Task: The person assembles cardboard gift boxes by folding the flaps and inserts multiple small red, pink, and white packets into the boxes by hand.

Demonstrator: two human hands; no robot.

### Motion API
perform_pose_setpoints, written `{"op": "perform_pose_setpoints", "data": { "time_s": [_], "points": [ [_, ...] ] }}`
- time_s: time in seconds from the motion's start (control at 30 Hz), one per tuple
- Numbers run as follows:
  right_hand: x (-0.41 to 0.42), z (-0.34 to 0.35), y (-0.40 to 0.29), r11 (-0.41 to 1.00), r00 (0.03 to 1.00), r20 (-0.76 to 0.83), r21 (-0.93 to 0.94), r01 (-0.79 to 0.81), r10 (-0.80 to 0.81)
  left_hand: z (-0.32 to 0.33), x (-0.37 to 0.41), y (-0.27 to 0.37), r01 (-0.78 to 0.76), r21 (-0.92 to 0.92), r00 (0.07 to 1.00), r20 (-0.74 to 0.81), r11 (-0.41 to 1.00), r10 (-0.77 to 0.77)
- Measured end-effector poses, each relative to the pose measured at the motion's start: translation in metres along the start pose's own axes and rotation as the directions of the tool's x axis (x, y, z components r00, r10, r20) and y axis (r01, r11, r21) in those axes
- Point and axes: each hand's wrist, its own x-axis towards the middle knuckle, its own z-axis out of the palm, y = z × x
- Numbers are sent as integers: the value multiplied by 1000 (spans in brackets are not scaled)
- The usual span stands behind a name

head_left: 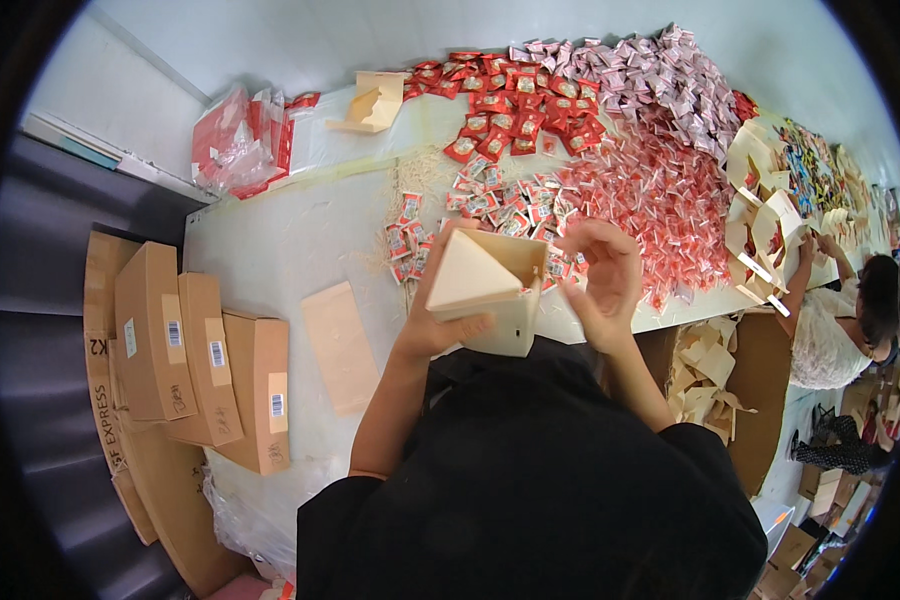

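Observation:
My left hand [450, 322] grips a cream paperboard box [495, 319] from its left side, thumb across the near face. A triangular flap covers part of the box's top; the rest of the top is open, and the inside is mostly hidden. To the right of the box, my right hand [607, 277] is raised with curved, parted fingers and nothing visible in it. Beyond the hands lie small red-and-white packets [510, 206], larger red packets [525, 112], pink-wrapped pieces [645, 202] and a pile of pale mauve packets [652, 75].
A flat cardboard piece [341, 345] and a folded cream box [375, 101] lie on the table. Brown cartons [251, 390] stand left. A large carton [761, 397] holds cream boxes at right, near a co-worker [832, 330]. Red packaging in clear plastic [240, 142] stands at far left.

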Motion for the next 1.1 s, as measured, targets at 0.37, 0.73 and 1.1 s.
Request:
{"op": "perform_pose_setpoints", "data": {
  "time_s": [0.37, 0.73, 1.1],
  "points": [
    [-19, 35, 19, 704, 973, 138, -673, 228, -183, 24, 0, -2, -60, -226, 939, -344, 972, -22],
    [-19, 39, 30, 778, 841, 3, 378, -501, 541, 19, 0, -21, -89, -688, 855, -424, 720, -299],
    [-37, 52, 50, 729, 764, -133, 439, -526, 632, 14, 2, -39, -90, -607, 810, -506, 789, -297]
  ]
}}
